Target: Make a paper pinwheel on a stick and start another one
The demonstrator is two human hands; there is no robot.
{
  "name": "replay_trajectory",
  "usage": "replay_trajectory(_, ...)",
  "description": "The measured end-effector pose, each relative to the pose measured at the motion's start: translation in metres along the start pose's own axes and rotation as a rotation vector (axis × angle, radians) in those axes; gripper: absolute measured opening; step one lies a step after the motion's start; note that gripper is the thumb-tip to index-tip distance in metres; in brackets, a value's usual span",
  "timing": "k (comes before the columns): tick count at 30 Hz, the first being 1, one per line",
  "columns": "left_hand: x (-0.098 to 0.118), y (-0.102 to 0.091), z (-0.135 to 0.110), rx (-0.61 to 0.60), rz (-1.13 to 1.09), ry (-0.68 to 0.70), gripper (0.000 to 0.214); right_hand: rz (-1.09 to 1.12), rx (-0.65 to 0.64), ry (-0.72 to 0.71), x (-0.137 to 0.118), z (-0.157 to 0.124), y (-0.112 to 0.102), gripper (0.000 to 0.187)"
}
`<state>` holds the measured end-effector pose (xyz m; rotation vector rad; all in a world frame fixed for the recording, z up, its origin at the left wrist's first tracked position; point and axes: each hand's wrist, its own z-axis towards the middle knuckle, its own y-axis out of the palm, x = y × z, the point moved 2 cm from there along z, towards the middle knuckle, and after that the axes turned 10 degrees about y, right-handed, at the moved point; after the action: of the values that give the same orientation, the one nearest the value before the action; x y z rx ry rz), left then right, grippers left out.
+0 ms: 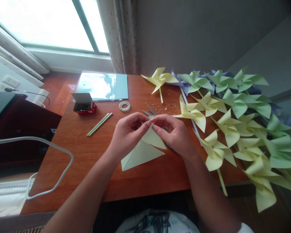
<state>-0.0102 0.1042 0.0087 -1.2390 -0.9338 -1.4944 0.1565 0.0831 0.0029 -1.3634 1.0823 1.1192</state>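
Observation:
A pale yellow paper sheet, slit into pointed flaps, lies in front of me on the table. A small dark hole shows near one of its tips. My left hand is closed, thumb and fingers pinching the sheet's far corner. From the other side my right hand pinches the same corner, its fingertips almost meeting the left ones. Anything small between the fingertips is hidden. Just beyond the hands the blades of the scissors stick out, and part of a dark handle shows beside my right hand.
Yellow pinwheels and green pinwheels crowd the right side, with purple ones behind. On the left are a red box of small dark pieces, a tape roll, two paper sticks and a glossy pack. A white cable loops nearby.

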Motion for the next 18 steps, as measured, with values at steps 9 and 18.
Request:
replay_trajectory(9,-0.0008,0.0003,-0.0003,-0.022,-0.063,-0.082,0.027,-0.085,-0.033,-0.013,-0.0026,-0.0006,0.0009,0.015)
replay_trajectory(18,0.0025,-0.0029,0.0023,0.047,-0.036,-0.022,0.020,-0.040,-0.003,0.005,0.0026,-0.0001,0.0007,0.015)
